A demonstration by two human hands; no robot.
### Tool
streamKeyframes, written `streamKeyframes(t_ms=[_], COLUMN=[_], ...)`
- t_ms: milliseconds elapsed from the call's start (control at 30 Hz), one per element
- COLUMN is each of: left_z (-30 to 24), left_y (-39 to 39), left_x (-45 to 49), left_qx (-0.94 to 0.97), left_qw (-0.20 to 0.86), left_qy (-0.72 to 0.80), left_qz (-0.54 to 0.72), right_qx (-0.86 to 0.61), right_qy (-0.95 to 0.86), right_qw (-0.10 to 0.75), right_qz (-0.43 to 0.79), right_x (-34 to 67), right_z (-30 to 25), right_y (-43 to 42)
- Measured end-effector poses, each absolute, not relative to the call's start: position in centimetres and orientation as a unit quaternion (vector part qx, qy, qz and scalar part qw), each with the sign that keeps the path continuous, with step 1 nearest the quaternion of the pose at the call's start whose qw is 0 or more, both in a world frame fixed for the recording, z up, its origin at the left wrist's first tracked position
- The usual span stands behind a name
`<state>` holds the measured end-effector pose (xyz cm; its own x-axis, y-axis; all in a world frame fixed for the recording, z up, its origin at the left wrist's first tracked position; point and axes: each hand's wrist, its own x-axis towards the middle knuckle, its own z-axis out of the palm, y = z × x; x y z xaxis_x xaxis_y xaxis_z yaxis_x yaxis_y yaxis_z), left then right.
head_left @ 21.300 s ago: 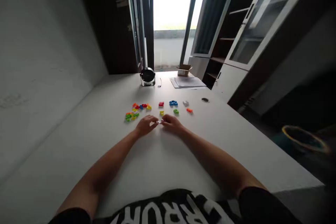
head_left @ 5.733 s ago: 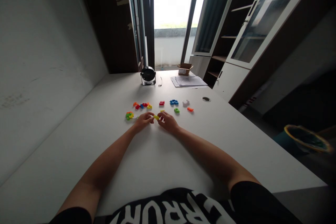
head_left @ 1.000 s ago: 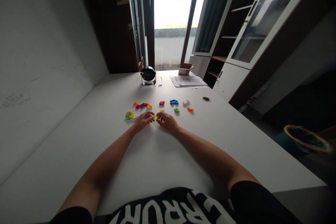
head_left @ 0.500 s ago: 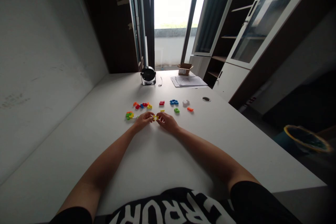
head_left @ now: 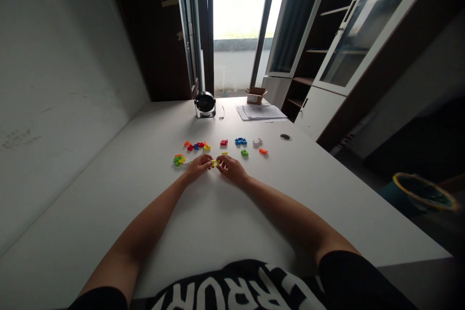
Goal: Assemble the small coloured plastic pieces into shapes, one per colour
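My left hand (head_left: 198, 166) and my right hand (head_left: 233, 168) meet low over the white table (head_left: 218, 213), fingertips pinched together on a small yellow plastic piece (head_left: 215, 162). Just beyond them lie small coloured pieces. A green and orange cluster (head_left: 178, 159) is closest to my left hand. Farther back is a row of red, blue, orange and yellow pieces (head_left: 196, 146). To the right lie a red piece (head_left: 224, 143), a blue piece (head_left: 240, 141), a white piece (head_left: 257, 142), a green piece (head_left: 244, 153) and an orange piece (head_left: 263, 151).
A small black fan (head_left: 205, 105) stands at the table's far end beside a stack of papers (head_left: 260, 112) and a small cardboard box (head_left: 255, 95). A cable hole (head_left: 285, 137) is near the right edge. Glass-door cabinets (head_left: 327, 43) stand right. A wall runs along the left.
Over the last second both hands stay together on the yellow piece with only slight finger shifts. Much earlier they pinched a white piece a little nearer to me.
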<state>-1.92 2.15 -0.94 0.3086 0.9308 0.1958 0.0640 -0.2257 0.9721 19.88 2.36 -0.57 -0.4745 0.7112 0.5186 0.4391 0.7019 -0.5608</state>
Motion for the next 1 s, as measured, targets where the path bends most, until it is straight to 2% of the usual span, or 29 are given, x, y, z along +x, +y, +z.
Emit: streamKeyframes(t_ms=[1000], left_z=[-0.34], left_y=[1.4], left_x=[-1.67], left_qx=[0.657], left_qw=[0.471], left_qy=[0.396], left_qz=[0.436], right_qx=[-0.344], right_qy=[-0.839], right_qw=[0.381], right_qz=[0.182], right_x=[19.99], right_z=[-0.55], right_y=[2.3])
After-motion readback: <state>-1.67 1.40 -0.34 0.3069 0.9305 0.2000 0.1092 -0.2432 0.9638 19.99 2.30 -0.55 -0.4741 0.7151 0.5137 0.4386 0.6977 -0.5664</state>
